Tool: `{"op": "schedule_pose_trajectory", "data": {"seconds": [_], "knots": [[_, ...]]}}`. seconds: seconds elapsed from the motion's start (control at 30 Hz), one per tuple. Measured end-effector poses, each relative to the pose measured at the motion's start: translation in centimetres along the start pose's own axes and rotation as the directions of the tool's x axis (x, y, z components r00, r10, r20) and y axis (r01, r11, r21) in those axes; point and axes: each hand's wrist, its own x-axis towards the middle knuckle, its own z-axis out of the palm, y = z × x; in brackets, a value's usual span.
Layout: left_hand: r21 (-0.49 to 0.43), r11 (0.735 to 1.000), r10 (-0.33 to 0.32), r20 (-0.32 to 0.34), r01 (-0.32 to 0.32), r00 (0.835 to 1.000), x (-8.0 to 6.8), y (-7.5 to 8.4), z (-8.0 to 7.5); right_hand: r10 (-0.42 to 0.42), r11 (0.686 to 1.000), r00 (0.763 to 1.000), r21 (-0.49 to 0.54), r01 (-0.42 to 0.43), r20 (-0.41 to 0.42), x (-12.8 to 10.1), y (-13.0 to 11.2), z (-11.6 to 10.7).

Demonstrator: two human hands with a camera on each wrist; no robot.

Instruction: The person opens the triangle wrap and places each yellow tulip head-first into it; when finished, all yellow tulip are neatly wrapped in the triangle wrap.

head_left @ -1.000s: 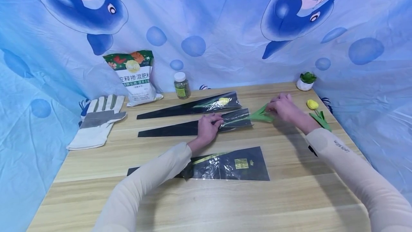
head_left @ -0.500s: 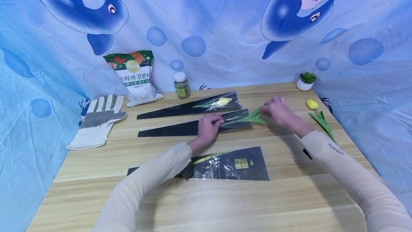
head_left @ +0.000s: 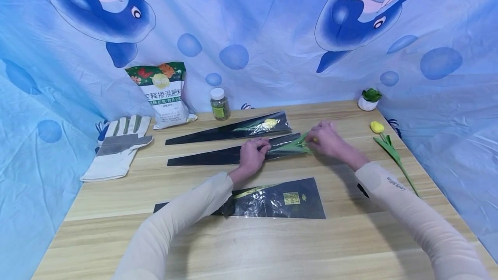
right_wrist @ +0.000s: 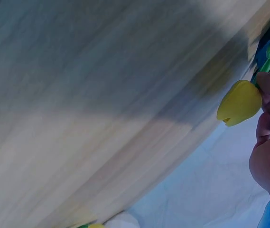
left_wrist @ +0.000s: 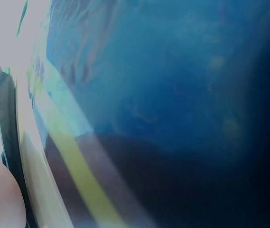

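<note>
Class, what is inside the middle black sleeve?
Inside the middle black sleeve, green leaves show at the wide end. The left hand covers part of it; anything within the dark narrow end cannot be seen.

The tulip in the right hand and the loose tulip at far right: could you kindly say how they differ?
The held tulip is pinched by the right hand; the loose tulip lies on the table. The held tulip is partly sleeved, the loose tulip unwrapped. Both flowers are yellow.
</note>
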Motion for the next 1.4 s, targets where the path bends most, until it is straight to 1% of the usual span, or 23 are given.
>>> {"op": "schedule_pose_trajectory", "data": {"seconds": [0.1,0.27,0.4,0.57,0.67,0.73,0.8,0.83,0.93,1.03,1.17,1.33,1.4], "knots": [[-0.003,1.000,0.011,-0.006,-0.011,1.000,0.0,-0.1,0.0,0.002,0.999,1.000,0.032,-0.002,-0.009,0.1,-0.3,0.3],[0.013,1.000,0.025,-0.015,-0.024,1.000,0.0,-0.1,0.1,-0.004,0.997,0.999,0.077,0.008,-0.047,0.1,-0.4,0.9],[0.008,1.000,0.020,-0.017,-0.020,1.000,0.0,-0.1,0.1,0.014,0.994,0.997,0.112,-0.005,-0.075,0.1,-0.6,1.3],[0.002,1.000,0.015,-0.017,-0.015,1.000,-0.1,-0.2,0.2,0.033,0.988,0.995,0.154,-0.019,-0.091,0.1,-0.8,1.7],[0.002,1.000,0.020,-0.018,-0.020,1.000,-0.1,-0.3,0.2,0.002,0.985,0.994,0.173,0.017,-0.112,0.1,-0.4,1.4],[0.001,1.000,0.027,-0.017,-0.027,0.999,-0.1,-0.2,0.2,-0.014,0.983,0.992,0.182,0.037,-0.127,-0.1,0.1,0.9],[-0.004,1.000,0.031,-0.017,-0.031,0.999,-0.1,-0.2,0.1,-0.008,0.982,0.993,0.184,0.030,-0.118,-0.4,0.7,0.2],[-0.006,1.000,0.030,-0.017,-0.031,0.999,-0.1,-0.1,0.1,0.005,0.983,0.995,0.183,0.013,-0.099,-0.6,1.0,-0.3],[-0.013,0.999,0.034,-0.020,-0.034,0.999,-0.1,-0.2,0.0,0.065,0.986,0.998,0.153,-0.063,-0.009,-1.3,1.8,-1.2],[-0.015,0.999,0.029,-0.020,-0.029,0.999,-0.1,-0.2,0.0,0.098,0.988,0.993,0.114,-0.104,0.059,-1.7,2.1,-1.3],[-0.014,1.000,0.023,-0.019,-0.023,1.000,-0.1,-0.1,0.0,0.098,0.989,0.992,0.106,-0.106,0.079,-1.7,2.4,-0.9],[-0.016,1.000,0.015,-0.022,-0.015,1.000,0.0,-0.1,0.0,0.084,0.988,0.993,0.126,-0.094,0.080,-1.6,2.4,-0.8],[-0.016,1.000,0.018,-0.023,-0.018,1.000,0.0,-0.1,0.0,0.077,0.984,0.994,0.153,-0.089,0.079,-1.5,2.2,-0.9]]}}
